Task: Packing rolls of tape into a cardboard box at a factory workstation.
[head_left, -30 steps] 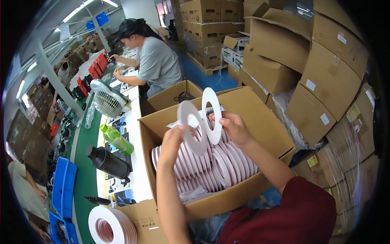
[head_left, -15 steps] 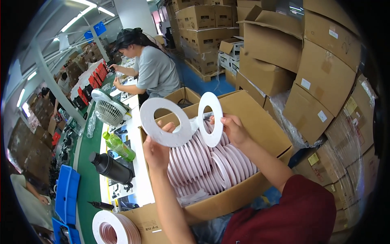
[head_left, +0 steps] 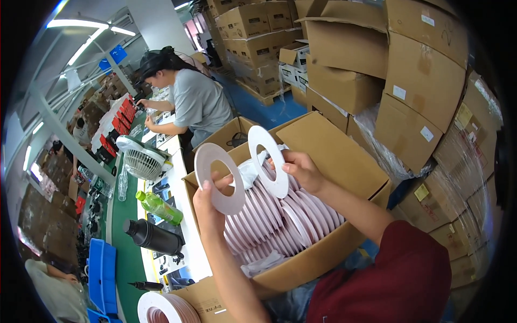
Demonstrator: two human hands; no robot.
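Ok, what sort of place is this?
Probably a factory packing or assembly area: stacked cartons, a co-worker at a long worktable, and an open box packed with white rings.

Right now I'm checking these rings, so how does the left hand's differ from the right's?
The left ring looks greyer and wider; the right ring, brighter and more edge-on. The left ring sits lower in view than the right ring. Both are flat with a central hole.
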